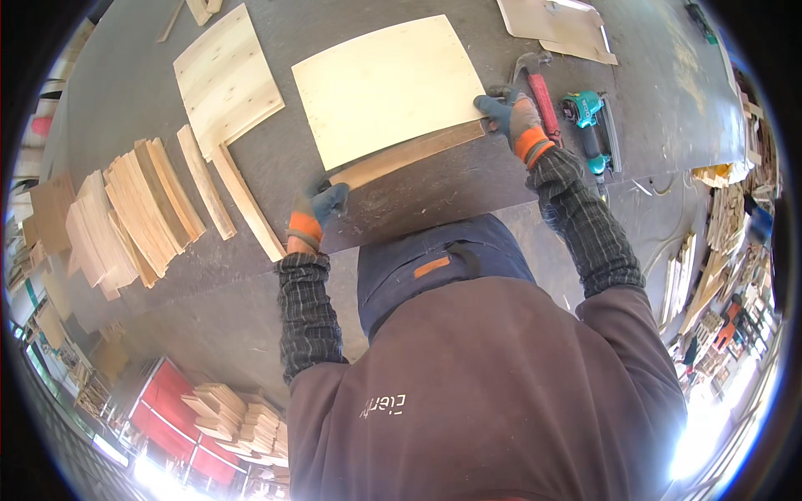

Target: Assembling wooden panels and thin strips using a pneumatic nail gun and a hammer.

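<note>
A pale plywood panel (388, 88) lies on the dark worktable, with a narrow wooden strip (409, 155) along its near edge. My left hand (316, 209), in a blue and orange work glove, grips the strip's left end, partly hiding it. At the other end, my right hand (515, 125), gloved alike, closes around the strip beside the panel's near right corner; some fingertips are hidden. Just right of that hand lies a claw hammer (545, 104) with a red handle. Beyond it rests a teal and black nail gun (591, 129).
Left on the worktable (434, 196) lie another plywood panel (225, 79), two loose strips including a long one (248, 203), and a row of stacked wood strips (150, 204). Thin brown sheets (558, 27) lie at the far right. Stacked boards (238, 422) stand behind at lower left.
</note>
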A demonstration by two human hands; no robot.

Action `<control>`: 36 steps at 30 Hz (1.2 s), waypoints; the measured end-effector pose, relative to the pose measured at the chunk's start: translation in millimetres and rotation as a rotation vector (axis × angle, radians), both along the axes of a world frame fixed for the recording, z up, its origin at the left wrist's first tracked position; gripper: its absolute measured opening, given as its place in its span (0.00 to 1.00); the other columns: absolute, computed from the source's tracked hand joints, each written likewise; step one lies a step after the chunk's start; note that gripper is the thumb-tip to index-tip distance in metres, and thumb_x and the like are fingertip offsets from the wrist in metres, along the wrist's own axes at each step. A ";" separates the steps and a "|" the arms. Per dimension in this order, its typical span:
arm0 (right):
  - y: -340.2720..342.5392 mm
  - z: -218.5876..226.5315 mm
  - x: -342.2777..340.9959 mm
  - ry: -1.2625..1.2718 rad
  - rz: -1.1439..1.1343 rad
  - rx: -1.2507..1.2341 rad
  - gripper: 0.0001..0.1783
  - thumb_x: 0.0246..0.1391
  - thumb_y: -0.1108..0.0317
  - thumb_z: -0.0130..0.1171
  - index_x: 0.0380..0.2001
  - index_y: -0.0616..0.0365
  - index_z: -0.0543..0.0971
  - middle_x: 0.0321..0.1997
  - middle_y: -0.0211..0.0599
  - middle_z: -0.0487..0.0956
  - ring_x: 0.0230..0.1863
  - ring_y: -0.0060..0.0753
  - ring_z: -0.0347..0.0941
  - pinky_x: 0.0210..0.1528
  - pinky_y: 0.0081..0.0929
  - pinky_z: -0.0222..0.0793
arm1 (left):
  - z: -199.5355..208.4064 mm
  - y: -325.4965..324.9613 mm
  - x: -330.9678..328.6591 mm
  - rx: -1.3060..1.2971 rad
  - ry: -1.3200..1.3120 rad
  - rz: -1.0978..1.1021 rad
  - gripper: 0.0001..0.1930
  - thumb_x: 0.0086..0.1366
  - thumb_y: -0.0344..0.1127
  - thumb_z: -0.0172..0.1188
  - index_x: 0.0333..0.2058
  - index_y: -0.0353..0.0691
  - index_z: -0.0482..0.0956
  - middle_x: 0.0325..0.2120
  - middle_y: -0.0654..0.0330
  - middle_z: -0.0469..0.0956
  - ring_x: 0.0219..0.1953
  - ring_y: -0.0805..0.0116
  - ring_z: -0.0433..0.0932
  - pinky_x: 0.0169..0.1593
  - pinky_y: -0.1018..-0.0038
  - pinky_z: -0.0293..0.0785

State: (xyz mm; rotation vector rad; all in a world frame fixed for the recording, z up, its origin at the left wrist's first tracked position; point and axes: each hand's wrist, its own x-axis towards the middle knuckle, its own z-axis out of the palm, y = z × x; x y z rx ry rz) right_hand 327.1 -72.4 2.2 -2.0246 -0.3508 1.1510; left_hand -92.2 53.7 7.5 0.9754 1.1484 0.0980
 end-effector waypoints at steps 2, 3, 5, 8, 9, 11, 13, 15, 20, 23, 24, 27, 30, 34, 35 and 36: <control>-1.1 -2.2 -5.9 -0.167 0.165 -0.174 0.23 0.58 0.57 0.73 0.50 0.62 0.83 0.39 0.42 0.87 0.36 0.33 0.84 0.36 0.33 0.80 | -5.2 -7.7 6.6 0.084 0.054 0.022 0.21 0.62 0.32 0.73 0.51 0.30 0.80 0.32 0.56 0.84 0.29 0.65 0.82 0.35 0.70 0.78; -3.3 -8.1 -7.4 -0.163 0.169 -0.171 0.23 0.58 0.57 0.73 0.50 0.62 0.83 0.39 0.42 0.87 0.36 0.33 0.84 0.36 0.33 0.80 | -19.2 -16.4 3.6 0.341 0.062 0.054 0.22 0.60 0.31 0.72 0.51 0.30 0.81 0.35 0.52 0.84 0.34 0.59 0.82 0.38 0.65 0.79; -14.5 -22.0 -6.6 -0.570 0.449 -0.083 0.25 0.56 0.57 0.73 0.52 0.62 0.82 0.46 0.48 0.87 0.45 0.43 0.85 0.47 0.37 0.80 | -37.0 -27.6 6.5 0.596 0.062 0.071 0.22 0.58 0.31 0.71 0.51 0.30 0.82 0.38 0.48 0.84 0.38 0.52 0.83 0.41 0.59 0.79; -33.5 -25.5 -5.3 -0.478 0.410 0.034 0.30 0.56 0.58 0.72 0.59 0.58 0.79 0.54 0.53 0.84 0.55 0.52 0.82 0.58 0.41 0.77 | -36.1 -40.0 15.8 0.822 0.261 -0.043 0.26 0.55 0.31 0.73 0.54 0.33 0.81 0.42 0.42 0.83 0.45 0.40 0.81 0.48 0.54 0.79; -39.5 -27.7 -5.3 -0.446 0.402 0.095 0.32 0.56 0.58 0.72 0.61 0.57 0.78 0.55 0.53 0.84 0.56 0.54 0.82 0.59 0.42 0.77 | -34.8 -40.9 21.6 0.903 0.354 -0.029 0.26 0.56 0.33 0.74 0.55 0.35 0.82 0.42 0.40 0.82 0.45 0.38 0.81 0.49 0.53 0.79; -48.5 -14.4 -17.2 -0.575 0.517 0.181 0.33 0.56 0.59 0.72 0.63 0.56 0.76 0.55 0.54 0.84 0.57 0.57 0.81 0.60 0.43 0.77 | -29.1 -39.5 27.4 0.985 0.458 -0.006 0.26 0.57 0.34 0.74 0.55 0.37 0.82 0.43 0.38 0.82 0.46 0.36 0.80 0.50 0.52 0.79; -48.8 -7.9 -22.0 -0.706 0.631 0.269 0.35 0.56 0.61 0.72 0.65 0.56 0.75 0.55 0.55 0.84 0.59 0.59 0.80 0.61 0.44 0.77 | -25.6 -37.5 29.5 1.040 0.500 -0.036 0.25 0.58 0.37 0.75 0.54 0.37 0.83 0.44 0.39 0.83 0.47 0.37 0.81 0.51 0.52 0.78; -47.4 -6.9 -22.2 -0.797 0.761 0.137 0.34 0.62 0.59 0.67 0.68 0.55 0.71 0.57 0.57 0.83 0.59 0.61 0.79 0.62 0.45 0.76 | -24.2 -34.4 32.2 1.025 0.484 -0.024 0.25 0.58 0.37 0.75 0.53 0.37 0.83 0.44 0.39 0.83 0.47 0.37 0.81 0.51 0.52 0.79; -50.9 -25.9 -16.2 -0.844 0.745 0.132 0.24 0.72 0.55 0.49 0.63 0.56 0.75 0.53 0.56 0.83 0.55 0.60 0.81 0.56 0.46 0.78 | -24.1 -38.6 38.9 1.088 0.494 0.035 0.24 0.60 0.38 0.74 0.53 0.37 0.83 0.43 0.40 0.85 0.45 0.37 0.83 0.49 0.52 0.79; -48.4 -35.4 -11.7 -0.954 0.830 0.079 0.22 0.74 0.55 0.43 0.55 0.57 0.80 0.46 0.56 0.85 0.47 0.59 0.83 0.50 0.49 0.79 | -22.5 -40.2 38.9 1.083 0.535 0.026 0.24 0.60 0.40 0.73 0.53 0.36 0.84 0.43 0.39 0.85 0.44 0.37 0.84 0.48 0.52 0.80; -47.7 -38.7 -11.3 -0.930 0.875 -0.017 0.21 0.74 0.57 0.42 0.51 0.56 0.81 0.42 0.55 0.85 0.43 0.59 0.83 0.47 0.50 0.79 | -24.6 -39.7 39.1 1.089 0.546 0.042 0.23 0.61 0.42 0.73 0.52 0.37 0.84 0.41 0.39 0.85 0.43 0.37 0.84 0.47 0.51 0.80; -28.3 -4.8 -22.9 -0.856 0.978 -0.131 0.18 0.71 0.65 0.48 0.58 0.56 0.78 0.51 0.55 0.85 0.50 0.60 0.82 0.52 0.50 0.78 | -23.5 -31.2 31.0 1.044 0.636 -0.020 0.21 0.63 0.46 0.71 0.49 0.39 0.85 0.38 0.41 0.86 0.40 0.37 0.85 0.43 0.51 0.80; -39.2 -19.3 -13.1 -0.889 0.942 -0.081 0.18 0.71 0.62 0.49 0.56 0.56 0.79 0.49 0.53 0.85 0.49 0.60 0.83 0.50 0.48 0.79 | -24.6 -24.5 33.2 1.083 0.667 -0.110 0.20 0.64 0.48 0.71 0.47 0.40 0.86 0.34 0.43 0.86 0.35 0.40 0.85 0.39 0.52 0.80; -46.8 -37.9 -7.7 -0.965 0.895 0.106 0.16 0.69 0.63 0.51 0.53 0.56 0.81 0.47 0.52 0.86 0.48 0.59 0.83 0.49 0.46 0.80 | -31.2 -22.0 25.6 1.129 0.655 -0.139 0.19 0.66 0.51 0.68 0.45 0.41 0.87 0.33 0.44 0.86 0.34 0.39 0.85 0.37 0.50 0.79; -47.1 -42.7 -6.0 -0.980 0.888 0.167 0.16 0.72 0.60 0.48 0.51 0.57 0.80 0.44 0.53 0.85 0.45 0.58 0.83 0.46 0.48 0.79 | -34.2 -21.4 23.5 1.128 0.657 -0.137 0.19 0.66 0.51 0.68 0.45 0.41 0.87 0.33 0.44 0.86 0.34 0.39 0.85 0.37 0.50 0.79; -48.3 -47.3 -4.6 -0.994 0.881 0.227 0.18 0.74 0.58 0.45 0.50 0.57 0.79 0.41 0.54 0.84 0.43 0.58 0.83 0.44 0.50 0.78 | -37.2 -20.8 21.3 1.170 0.631 -0.123 0.19 0.66 0.51 0.68 0.44 0.41 0.87 0.33 0.44 0.86 0.34 0.39 0.85 0.37 0.50 0.79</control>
